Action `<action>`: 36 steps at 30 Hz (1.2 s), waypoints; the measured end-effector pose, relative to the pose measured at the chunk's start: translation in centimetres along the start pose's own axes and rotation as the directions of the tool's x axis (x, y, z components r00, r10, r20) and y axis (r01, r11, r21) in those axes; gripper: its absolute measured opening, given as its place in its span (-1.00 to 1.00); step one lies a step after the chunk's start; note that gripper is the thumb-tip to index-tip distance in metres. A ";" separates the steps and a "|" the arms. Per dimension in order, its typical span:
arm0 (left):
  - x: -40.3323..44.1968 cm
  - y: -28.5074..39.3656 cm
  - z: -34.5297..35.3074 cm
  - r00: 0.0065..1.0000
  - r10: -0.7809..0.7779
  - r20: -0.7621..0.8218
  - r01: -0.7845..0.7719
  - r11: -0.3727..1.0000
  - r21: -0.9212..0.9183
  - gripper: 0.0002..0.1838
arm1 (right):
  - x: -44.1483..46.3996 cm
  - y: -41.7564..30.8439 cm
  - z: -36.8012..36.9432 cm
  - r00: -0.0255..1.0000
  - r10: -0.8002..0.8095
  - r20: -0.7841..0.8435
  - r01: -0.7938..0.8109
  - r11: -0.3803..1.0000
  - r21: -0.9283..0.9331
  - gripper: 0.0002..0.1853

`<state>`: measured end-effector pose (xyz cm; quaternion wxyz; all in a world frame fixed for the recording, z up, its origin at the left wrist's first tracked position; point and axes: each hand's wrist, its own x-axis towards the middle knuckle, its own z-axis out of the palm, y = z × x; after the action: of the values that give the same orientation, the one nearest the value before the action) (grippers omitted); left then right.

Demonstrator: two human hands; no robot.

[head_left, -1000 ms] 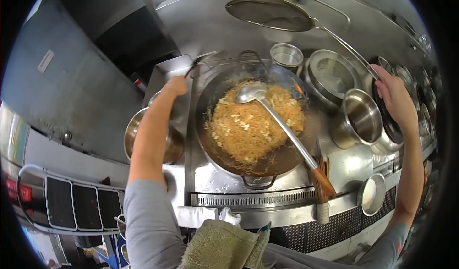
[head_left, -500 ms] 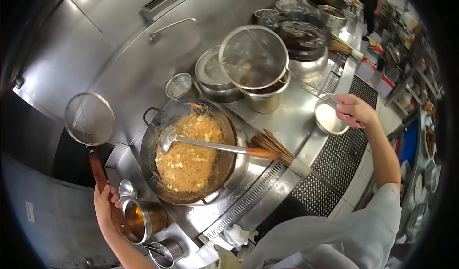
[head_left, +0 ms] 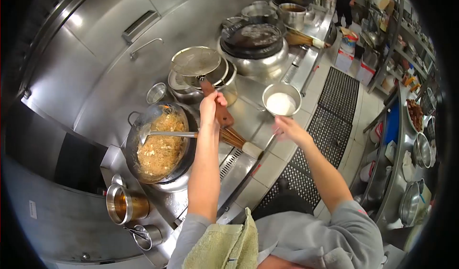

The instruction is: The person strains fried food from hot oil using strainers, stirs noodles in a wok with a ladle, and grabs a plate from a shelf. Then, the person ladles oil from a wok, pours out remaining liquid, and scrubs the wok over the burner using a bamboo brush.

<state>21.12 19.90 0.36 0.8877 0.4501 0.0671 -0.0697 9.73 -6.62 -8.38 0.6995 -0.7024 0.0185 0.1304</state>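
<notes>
My left hand (head_left: 213, 107) is closed around the wooden handle of a round mesh strainer (head_left: 193, 61), held over the pots behind the wok. My right hand (head_left: 292, 129), a little blurred, grips the thin handle of a metal dipper (head_left: 266, 98) with whitish contents, held above the counter's front edge. To the left, a wok (head_left: 132, 161) holds fried noodles (head_left: 162, 149) with pale and orange bits. A ladle (head_left: 172, 134) lies across the noodles, its far end hidden behind my left forearm. Beside that forearm rests a bamboo wok brush (head_left: 234, 138).
A metal pot of amber liquid (head_left: 126, 206) and a smaller pot with utensils (head_left: 147, 237) stand front left. Behind is another wok with dark liquid (head_left: 253, 34). A perforated black mat (head_left: 330, 106) covers the floor. Shelving (head_left: 406, 54) lines the right; a person (head_left: 344, 3) stands far back.
My left hand has carried the wooden-handled strainer from the left side over to the pots. My right hand, with the dipper, has come left and nearer my body. The view has turned right.
</notes>
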 end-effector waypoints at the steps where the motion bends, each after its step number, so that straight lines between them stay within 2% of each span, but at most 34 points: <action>1: 0.7 -1.1 0.9 1.000 0.019 -0.006 -0.019 1.000 0.011 -0.87 | -3.1 2.0 -1.9 0.996 0.056 0.070 -0.051 0.996 -0.070 -0.45; 2: 1.5 -2.4 1.6 0.999 0.037 -0.004 -0.037 0.999 0.023 -0.86 | -6.0 4.3 -4.4 0.985 0.111 0.132 -0.092 0.986 -0.139 -0.51; 3: 2.6 -3.4 2.0 0.995 0.097 -0.008 -0.094 0.982 0.163 -0.83 | -8.8 7.0 -6.9 0.980 0.175 0.099 -0.164 0.981 -0.106 -0.57; 4: 5.1 -4.6 0.8 0.999 0.048 -0.014 -0.046 0.993 0.107 -0.83 | -11.7 9.6 -9.6 0.969 0.235 0.070 -0.230 0.970 -0.078 -0.62; 5: 5.3 -4.9 1.5 0.993 0.038 -0.110 -0.018 0.984 0.179 -0.85 | -14.5 12.7 -11.7 0.942 0.313 -0.124 -0.309 0.950 0.054 -0.69; 6: 4.7 -5.4 1.7 0.976 0.037 -0.215 0.017 0.970 0.243 -0.85 | -17.1 17.3 -15.2 0.940 0.295 -0.172 -0.301 0.954 -0.010 -0.70; 8: 5.5 -7.3 1.3 0.927 0.105 -0.361 0.055 0.913 0.405 -0.81 | -22.8 20.8 -20.0 0.852 0.423 -0.309 -0.440 0.898 0.015 -0.68; 10: 5.7 -9.0 0.7 0.953 0.127 -0.274 -0.002 0.910 0.414 -0.75 | -27.5 24.7 -23.4 0.706 0.536 -0.463 -0.477 0.843 0.248 -0.64; 12: 8.5 -10.4 -2.4 0.897 0.033 -0.441 0.154 0.911 0.382 -0.73 | -29.3 24.7 -26.3 0.672 0.557 -0.488 -0.500 0.827 0.256 -0.63; 13: 7.0 -10.0 1.0 0.874 0.042 -0.483 0.169 0.907 0.386 -0.74 | -29.7 24.4 -27.4 0.644 0.560 -0.521 -0.502 0.823 0.265 -0.62; 14: 4.8 -9.7 4.2 0.856 0.046 -0.516 0.192 0.897 0.398 -0.75 | -29.3 24.8 -28.5 0.687 0.541 -0.486 -0.494 0.837 0.234 -0.61; 15: 6.5 -9.9 2.0 0.926 0.018 -0.377 0.135 0.917 0.375 -0.65 | -28.1 25.3 -30.3 0.717 0.521 -0.464 -0.479 0.851 0.215 -0.60; 16: 7.0 -10.1 1.6 0.954 0.038 -0.298 0.073 0.933 0.353 -0.67 | -26.6 24.1 -31.2 0.738 0.481 -0.472 -0.528 0.848 0.040 -0.60; 17: 7.7 -10.3 1.4 0.974 0.059 -0.217 0.015 0.947 0.322 -0.69 | -25.1 21.4 -31.5 0.776 0.430 -0.462 -0.424 0.897 0.123 -0.58; 18: 8.7 -10.3 0.5 0.971 0.055 -0.234 0.009 0.964 0.264 -0.70 | -23.7 21.6 -31.5 0.764 0.400 -0.506 -0.292 0.914 0.281 -0.54; 19: 7.5 -9.8 2.8 0.980 -0.004 -0.199 0.058 0.963 0.262 -0.72 | -22.7 21.0 -32.2 0.820 0.278 -0.500 -0.230 0.961 0.156 -0.51; 20: 9.0 -10.1 1.2 0.988 0.045 -0.147 -0.004 0.962 0.272 -0.72 | -22.0 18.8 -32.4 0.787 0.322 -0.526 -0.336 0.939 0.072 -0.49; 21: 7.8 -9.9 3.0 0.994 -0.028 -0.109 0.055 0.967 0.250 -0.67 | -21.5 20.3 -32.5 0.796 0.219 -0.564 -0.274 0.962 -0.015 -0.49; 22: 8.8 -9.1 1.4 0.980 -0.079 0.180 0.016 0.945 0.327 -0.51 | -22.0 17.1 -32.1 0.753 0.259 -0.606 -0.373 0.925 -0.068 -0.55; 23: 10.0 -8.8 -0.1 0.997 -0.067 0.049 0.045 0.930 0.366 -0.50 | -22.2 17.5 -31.8 0.729 0.229 -0.646 -0.348 0.935 -0.062 -0.56; 24: 8.9 -9.5 2.5 0.997 -0.048 -0.055 0.067 0.909 0.412 -0.48 | -22.5 18.8 -31.5 0.704 0.240 -0.668 -0.330 0.944 -0.008 -0.57; 27: 6.9 -10.7 6.9 0.981 -0.019 -0.191 0.117 0.848 0.517 -0.44 | -25.5 21.3 -30.3 0.660 0.246 -0.710 -0.361 0.933 -0.011 -0.58; 29: 6.2 -10.6 8.4 0.965 0.017 -0.260 0.137 0.816 0.562 -0.41 | -27.5 20.3 -29.3 0.607 0.482 -0.631 -0.516 0.844 0.149 -0.53; 30: 5.6 -10.2 8.8 0.951 0.047 -0.307 0.148 0.800 0.582 -0.39 | -28.3 21.2 -28.9 0.592 0.513 -0.621 -0.562 0.815 0.138 -0.52; 31: 5.3 -9.9 9.2 0.931 0.088 -0.353 0.161 0.771 0.616 -0.37 | -29.1 21.7 -28.4 0.586 0.542 -0.602 -0.609 0.785 0.114 -0.52; 33: 4.3 -8.7 9.1 0.867 0.213 -0.451 0.193 0.690 0.697 -0.34 | -30.3 22.0 -26.7 0.518 0.456 -0.724 -0.673 0.740 -0.015 -0.53; 34: 4.1 -8.1 8.5 0.836 0.309 -0.453 0.184 0.619 0.763 -0.33 | -30.6 24.3 -26.8 0.489 0.552 -0.676 -0.723 0.690 0.041 -0.54; 35: 4.8 -7.7 6.6 0.816 0.481 -0.322 0.088 0.447 0.890 -0.34 | -31.0 24.6 -26.5 0.456 0.599 -0.658 -0.700 0.698 0.150 -0.51; 36: 4.4 -6.5 7.4 0.791 0.572 0.217 -0.304 0.059 0.951 -0.15 | -31.2 25.9 -26.3 0.446 0.638 -0.628 -0.700 0.685 0.199 -0.50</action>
<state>24.63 9.86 -1.19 0.3760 0.8975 -0.0345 0.2280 -21.62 -38.04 -27.56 0.5047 -0.6658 0.5308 0.1422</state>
